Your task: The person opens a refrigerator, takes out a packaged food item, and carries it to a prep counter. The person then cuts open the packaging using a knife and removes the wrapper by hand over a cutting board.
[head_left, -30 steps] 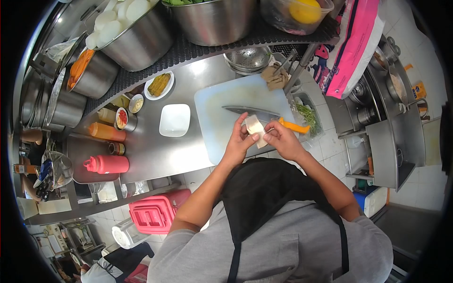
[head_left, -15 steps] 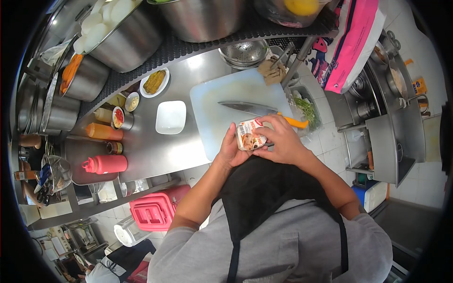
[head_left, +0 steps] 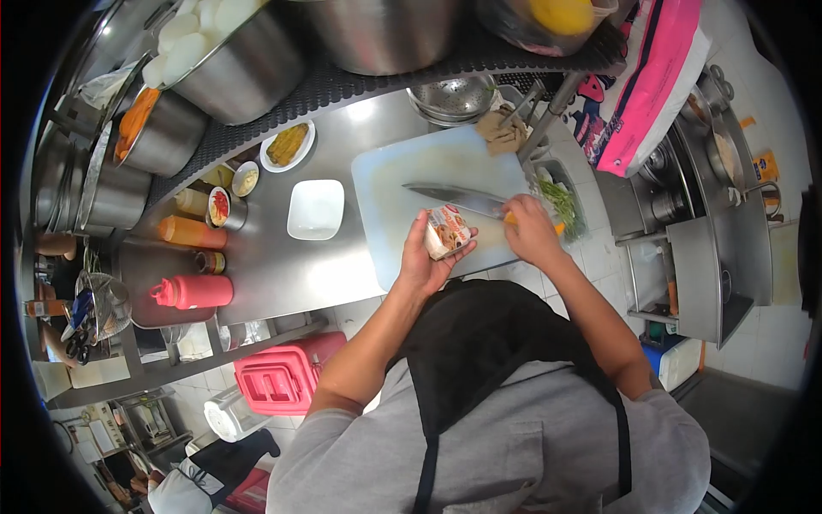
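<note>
My left hand [head_left: 421, 264] holds a small printed package [head_left: 447, 232] over the near edge of the white cutting board [head_left: 398, 184]. The package's labelled face points up. On the board lies a large knife [head_left: 454, 198], its blade pointing left. My right hand [head_left: 533, 231] is closed around the knife's orange-yellow handle [head_left: 559, 229], with part of the handle showing past the fingers. A square white bowl [head_left: 316, 210] sits on the steel counter left of the board.
Steel pots [head_left: 244, 77] line the raised shelf [head_left: 342, 88] along the back. A plate of yellow-brown food [head_left: 288, 146], small cups, sauce bottles and a pink bottle [head_left: 193, 292] stand left. Right of the board are a brown cloth [head_left: 501, 131] and a tub of greens [head_left: 561, 199].
The package has been turned so its printed label shows and now rests in my left hand alone. My right hand has let go of it and moved right onto the knife handle.
</note>
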`<state>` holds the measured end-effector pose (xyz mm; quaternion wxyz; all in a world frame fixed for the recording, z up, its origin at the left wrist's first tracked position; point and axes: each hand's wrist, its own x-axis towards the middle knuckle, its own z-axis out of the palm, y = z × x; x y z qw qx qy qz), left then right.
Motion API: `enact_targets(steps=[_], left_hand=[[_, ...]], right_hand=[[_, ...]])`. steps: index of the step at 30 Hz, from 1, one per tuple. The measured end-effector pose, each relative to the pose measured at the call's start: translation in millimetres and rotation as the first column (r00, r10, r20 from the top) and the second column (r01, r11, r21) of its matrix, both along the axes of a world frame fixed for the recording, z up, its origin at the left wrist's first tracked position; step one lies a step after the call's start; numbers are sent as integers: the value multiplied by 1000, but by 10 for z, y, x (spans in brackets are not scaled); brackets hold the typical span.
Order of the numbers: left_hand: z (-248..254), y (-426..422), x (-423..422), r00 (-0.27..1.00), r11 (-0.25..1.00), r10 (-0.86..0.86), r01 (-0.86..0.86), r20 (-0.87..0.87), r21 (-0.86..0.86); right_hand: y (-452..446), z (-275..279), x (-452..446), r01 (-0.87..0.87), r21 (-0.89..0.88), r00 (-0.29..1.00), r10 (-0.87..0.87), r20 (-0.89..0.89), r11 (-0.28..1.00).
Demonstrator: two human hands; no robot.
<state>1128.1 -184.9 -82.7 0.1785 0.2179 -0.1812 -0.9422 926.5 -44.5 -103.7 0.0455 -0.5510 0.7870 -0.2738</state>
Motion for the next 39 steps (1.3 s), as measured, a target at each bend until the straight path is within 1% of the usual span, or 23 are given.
enact_targets(steps=[1,3,4,6,7,10,12,13,16,18,19,22,23,24,26,28,29,30,32,33,36,37,39], left_hand=[[-13,-29,3,999,999,43,-43,14,-15],[2,-87,35,996,996,87,-88,-20,-22],[6,-109,47,993,994,108,-109,-37,-23],[-21,-154,56,992,988,117,-120,-44,-99],[-32,-166,60,992,983,119,-124,-47,-134],[-29,-191,100,991,982,90,-105,-97,-159],[-46,-200,149,984,995,63,-75,-165,-72],[-61,-198,166,978,998,51,-58,-201,-29],[-118,-190,196,968,997,38,-53,-246,-56],[-184,-245,212,991,985,17,-40,-136,-168],[-226,-277,226,997,975,10,-27,-78,-221],[-384,-362,250,999,981,-34,37,17,-191],[-511,-421,249,995,971,-36,58,98,-231],[-673,-492,243,983,960,-35,82,179,-267],[-745,-606,194,936,923,-20,152,352,-353],[-693,-669,125,850,866,13,254,527,-431],[-661,-696,108,860,900,-12,231,510,-369],[-657,-727,102,895,937,-45,192,444,-293],[-647,-774,71,949,983,-94,136,300,-123],[-521,-740,48,963,992,-93,112,253,-63],[-421,-729,24,980,981,-193,191,43,28],[-325,-707,6,976,975,-219,219,-11,35],[-145,-649,-32,957,962,-263,270,-120,46]], right_hand=[[18,-131,-84,3,69,999,0,-42,998],[14,-345,-183,18,205,992,7,-123,978],[-25,-414,-183,28,232,992,2,-130,972],[-97,-453,-178,52,288,989,-10,-146,956],[-124,-425,-175,59,306,991,-19,-133,950],[-205,-361,-176,78,364,993,-42,-106,928],[-233,-341,-180,91,407,993,-51,-109,909],[-226,-317,-171,104,436,994,-80,-74,894],[-195,-224,-132,127,506,985,-170,40,853],[-132,-181,-120,135,535,962,-240,131,834],[-87,-150,-104,141,542,956,-257,144,828],[104,-128,-54,168,543,936,-306,175,823],[200,-180,-33,180,530,930,-319,182,829],[283,-237,-16,193,517,924,-331,190,834],[403,-400,0,205,504,914,-348,209,839],[467,-392,41,216,489,906,-360,222,845],[468,-391,57,217,475,907,-356,225,853],[444,-369,80,218,459,908,-352,229,861],[370,-440,59,202,365,945,-279,172,909],[339,-482,43,194,320,958,-248,140,927],[167,-527,-50,129,253,992,-122,-46,959],[104,-439,-37,150,311,987,-124,-104,938],[24,-209,31,128,249,992,-121,-46,960]])
